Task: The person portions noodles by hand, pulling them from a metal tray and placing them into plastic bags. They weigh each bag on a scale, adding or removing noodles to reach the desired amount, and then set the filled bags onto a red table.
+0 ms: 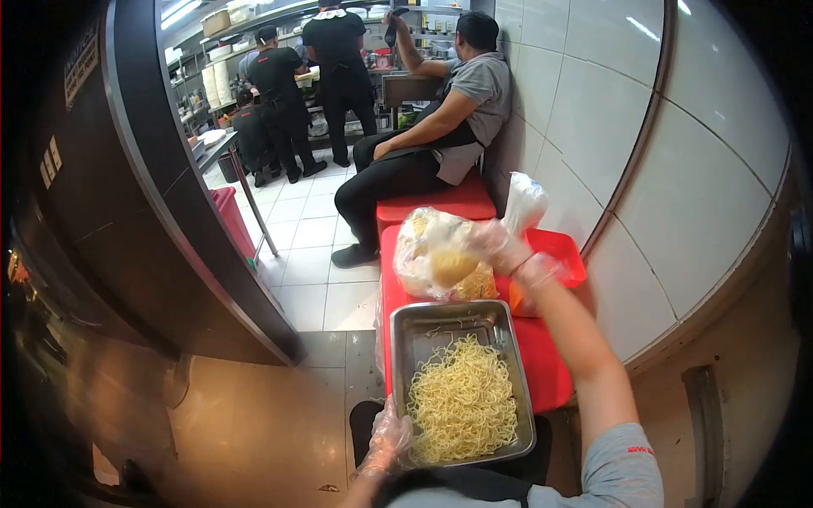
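Observation:
A metal tray (521, 398) piled with loose yellow noodles (464, 402) lies in front of me on a red surface. My left hand (391, 433), in a clear plastic glove, grips the tray's left side near the front corner. Beyond the tray, my gloved right hand (501, 245) is blurred by motion. It holds a bag of noodles (453, 264), a pale yellow clump that looks wrapped in clear plastic. That bag is over a larger clear plastic bag (415, 254). Another portion of noodles (478, 284) rests just behind the tray.
A red basin (563, 250) and a white plastic bag (525, 201) stand by the tiled wall at right. Ahead, a person (449, 127) sits on a red seat (440, 203). Several people work at shelves farther back. A dark partition (195, 212) borders the left.

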### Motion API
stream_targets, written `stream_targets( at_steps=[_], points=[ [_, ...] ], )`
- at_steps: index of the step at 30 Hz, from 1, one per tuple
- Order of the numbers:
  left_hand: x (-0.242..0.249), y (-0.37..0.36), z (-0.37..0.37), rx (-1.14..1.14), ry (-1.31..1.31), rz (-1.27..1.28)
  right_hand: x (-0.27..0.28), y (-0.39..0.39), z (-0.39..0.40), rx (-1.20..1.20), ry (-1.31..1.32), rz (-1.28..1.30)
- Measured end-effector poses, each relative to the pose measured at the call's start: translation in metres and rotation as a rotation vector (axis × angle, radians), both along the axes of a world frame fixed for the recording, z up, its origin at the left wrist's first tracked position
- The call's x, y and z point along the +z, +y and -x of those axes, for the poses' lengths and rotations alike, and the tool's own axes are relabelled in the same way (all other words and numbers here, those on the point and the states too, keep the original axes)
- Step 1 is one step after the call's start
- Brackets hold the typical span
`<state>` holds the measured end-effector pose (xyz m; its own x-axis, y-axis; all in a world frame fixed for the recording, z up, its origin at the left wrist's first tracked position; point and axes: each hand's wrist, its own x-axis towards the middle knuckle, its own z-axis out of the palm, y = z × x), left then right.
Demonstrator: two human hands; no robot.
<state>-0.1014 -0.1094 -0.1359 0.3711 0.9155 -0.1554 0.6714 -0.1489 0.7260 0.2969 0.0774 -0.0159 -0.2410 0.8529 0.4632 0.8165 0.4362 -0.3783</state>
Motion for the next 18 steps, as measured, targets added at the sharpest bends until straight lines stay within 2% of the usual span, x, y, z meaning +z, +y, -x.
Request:
stream_targets(
  at_steps=[1,3,5,7,8,9,10,11,12,13,15,17,18],
  points=[
    [0.004,0.002,-0.002,0.010,0.031,-0.013,-0.056,0.019,-0.005,-0.006,0.120,0.076],
    [-0.006,0.007,-0.001,-0.007,0.054,-0.019,-0.115,0.025,0.009,-0.059,0.314,0.142],
    [-0.023,0.011,0.003,-0.016,0.028,0.016,-0.094,0.013,0.035,-0.170,-0.100,0.084],
    [0.005,0.006,0.002,-0.002,0.049,0.039,-0.040,-0.010,0.057,-0.136,-0.444,0.004],
    [0.015,0.007,0.000,-0.001,0.059,0.052,-0.030,-0.009,0.057,-0.144,-0.469,-0.047],
    [0.004,0.005,0.001,0.020,0.108,0.025,-0.023,-0.009,0.056,-0.155,-0.493,-0.094],
    [-0.012,0.005,0.005,0.006,0.031,0.042,-0.014,-0.011,0.058,-0.168,-0.519,-0.139],
    [-0.030,0.009,0.010,-0.008,-0.048,0.058,0.012,-0.021,0.074,-0.294,-0.762,0.078],
    [-0.039,0.013,0.009,-0.019,-0.127,0.076,0.023,-0.029,0.072,-0.259,-0.701,0.171],
    [-0.011,0.012,0.006,-0.014,-0.211,0.122,0.032,-0.036,0.072,-0.221,-0.638,0.261],
    [-0.015,0.009,0.006,-0.017,-0.151,-0.071,0.044,-0.046,0.072,-0.140,-0.503,0.436],
    [-0.042,0.007,0.009,-0.049,-0.099,-0.324,0.052,-0.050,0.069,-0.055,-0.364,0.602],
    [-0.041,0.010,0.008,-0.056,-0.128,-0.320,0.054,-0.050,0.066,-0.011,-0.290,0.685]
  ],
)
